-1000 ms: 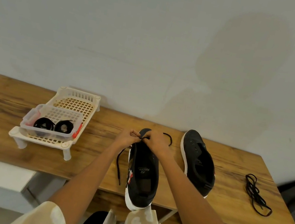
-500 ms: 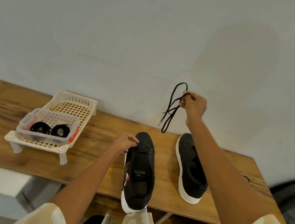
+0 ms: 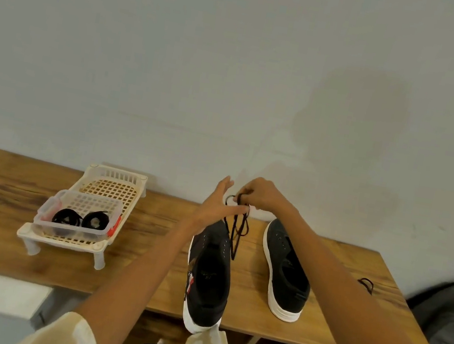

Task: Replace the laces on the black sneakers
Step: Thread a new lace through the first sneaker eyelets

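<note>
Two black sneakers with white soles lie on the wooden table (image 3: 5,195). The near sneaker (image 3: 210,271) overhangs the front edge and shows no lace; the other sneaker (image 3: 285,271) lies to its right. My right hand (image 3: 258,193) pinches a bundled black lace (image 3: 237,227) that dangles above the near sneaker's toe. My left hand (image 3: 219,203) is raised beside it with fingers straight, touching the lace. Coiled black laces (image 3: 81,219) sit in a clear tub (image 3: 77,217).
The tub stands on a cream plastic rack (image 3: 87,208) at the table's left. Another loose black lace (image 3: 366,285) shows past my right arm near the table's right end. A grey bag (image 3: 452,326) lies beyond that end. A wall stands right behind the table.
My right hand has come down from high against the wall with the pulled-out lace to just above the sneaker's toe. My left hand has left the sneaker and risen to the lace.
</note>
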### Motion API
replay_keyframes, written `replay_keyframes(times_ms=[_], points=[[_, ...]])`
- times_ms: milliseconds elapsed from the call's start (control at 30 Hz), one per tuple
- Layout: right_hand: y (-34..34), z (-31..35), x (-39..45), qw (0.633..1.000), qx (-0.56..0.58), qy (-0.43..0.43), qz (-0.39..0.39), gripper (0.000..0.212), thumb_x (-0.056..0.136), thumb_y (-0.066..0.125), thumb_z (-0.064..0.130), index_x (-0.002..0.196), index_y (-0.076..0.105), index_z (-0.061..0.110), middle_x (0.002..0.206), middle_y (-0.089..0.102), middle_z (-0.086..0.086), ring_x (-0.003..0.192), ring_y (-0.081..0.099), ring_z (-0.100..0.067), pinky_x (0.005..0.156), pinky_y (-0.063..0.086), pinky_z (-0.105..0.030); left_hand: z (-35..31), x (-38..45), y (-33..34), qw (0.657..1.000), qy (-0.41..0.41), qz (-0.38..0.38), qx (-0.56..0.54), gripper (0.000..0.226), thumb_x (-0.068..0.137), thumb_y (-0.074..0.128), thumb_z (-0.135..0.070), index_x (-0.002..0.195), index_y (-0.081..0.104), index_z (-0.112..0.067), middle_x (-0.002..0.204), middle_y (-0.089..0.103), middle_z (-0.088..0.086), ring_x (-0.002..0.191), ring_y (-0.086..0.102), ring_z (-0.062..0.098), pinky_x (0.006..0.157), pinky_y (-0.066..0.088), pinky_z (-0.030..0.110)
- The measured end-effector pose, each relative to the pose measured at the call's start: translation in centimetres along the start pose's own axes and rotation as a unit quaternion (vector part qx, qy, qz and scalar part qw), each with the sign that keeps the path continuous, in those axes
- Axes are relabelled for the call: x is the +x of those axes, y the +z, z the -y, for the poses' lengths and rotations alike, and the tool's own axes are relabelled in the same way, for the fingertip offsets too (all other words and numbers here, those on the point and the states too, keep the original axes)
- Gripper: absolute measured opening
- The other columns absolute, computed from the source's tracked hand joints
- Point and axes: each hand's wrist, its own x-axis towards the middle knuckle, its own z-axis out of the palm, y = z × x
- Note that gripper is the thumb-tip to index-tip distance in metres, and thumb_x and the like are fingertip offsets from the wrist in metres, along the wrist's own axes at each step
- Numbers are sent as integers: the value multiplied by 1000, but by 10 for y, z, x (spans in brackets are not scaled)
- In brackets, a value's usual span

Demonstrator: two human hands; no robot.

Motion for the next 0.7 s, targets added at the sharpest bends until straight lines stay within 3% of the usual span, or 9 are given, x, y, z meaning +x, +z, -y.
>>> replay_keyframes(times_ms=[67, 167, 267, 333, 433, 533, 567, 633, 700], points=[[-10, 9, -8, 996, 90, -8, -20, 17, 86, 60, 12, 93, 74, 4, 81, 68, -7, 67, 57, -13, 65, 48, -22, -16, -1, 5, 999, 13, 31, -26, 92, 77, 77, -32, 149, 21, -20, 146, 39, -1, 133, 40, 14, 112, 31, 37], [-27, 10, -24, 948, 301, 2, -103, 13, 87, 64, 15, 90, 72, 4, 78, 68, -6, 64, 60, -9, 64, 53, -20, -29, -10, 12, 998, 48, 18, -34, 35, 83, 71, -24, 113, 57, -16, 92, 66, -4, 82, 65, 8, 85, 46, 25], [-36, -6, -47, 843, 509, 24, -174, 12, 88, 66, 15, 90, 68, 3, 76, 64, -6, 60, 59, -8, 68, 57, -23, -33, -27, 15, 997, 39, 26, -69, 17, 93, 57, -28, 92, 62, -11, 52, 50, -14, 51, 43, 7, 72, 50, 24], [-29, -23, -62, 788, 582, 40, -197, 10, 90, 62, 11, 91, 66, 3, 75, 64, -5, 59, 60, -8, 73, 58, -26, -33, -35, 15, 991, 24, 7, -133, 29, 98, 46, -34, 80, 55, -13, 52, 43, -10, 51, 41, 9, 73, 53, 29], [6, -40, -83, 803, 565, 81, -171, 10, 91, 58, 6, 99, 64, 2, 83, 65, -6, 64, 63, -8, 70, 57, -22, -30, -36, 19, 969, 10, -53, -241, 36, 101, 36, -38, 86, 54, -10, 82, 62, 1, 77, 60, 14, 76, 54, 29], [48, -44, -98, 832, 531, 100, -124, 14, 90, 60, 8, 102, 64, 2, 86, 65, -6, 74, 62, -10, 71, 57, -21, -30, -29, 36, 911, -23, -106, -398, 35, 101, 36, -36, 94, 57, -9, 102, 66, 6, 98, 62, 18, 80, 51, 30], [60, -43, -100, 835, 529, 98, -114, 12, 90, 60, 8, 100, 65, 3, 86, 65, -6, 75, 62, -10, 72, 57, -22, -31, -29, 42, 886, -40, -111, -448, 36, 102, 34, -37, 95, 56, -10, 99, 66, 5, 95, 64, 17, 80, 50, 30], [77, -39, -105, 839, 525, 96, -106, 9, 90, 61, 8, 96, 65, 5, 88, 66, -7, 77, 63, -11, 78, 56, -26, -31, -31, 52, 837, -65, -118, -531, 39, 102, 32, -40, 85, 54, -12, 76, 63, 2, 68, 66, 15, 76, 49, 32], [88, -39, -108, 843, 522, 90, -92, 9, 89, 62, 7, 97, 65, 5, 93, 67, -8, 83, 64, -14, 80, 56, -28, -30, -32, 58, 804, -85, -141, -571, 40, 101, 34, -41, 70, 43, -17, 50, 47, -4, 40, 48, 12, 63, 48, 30]])
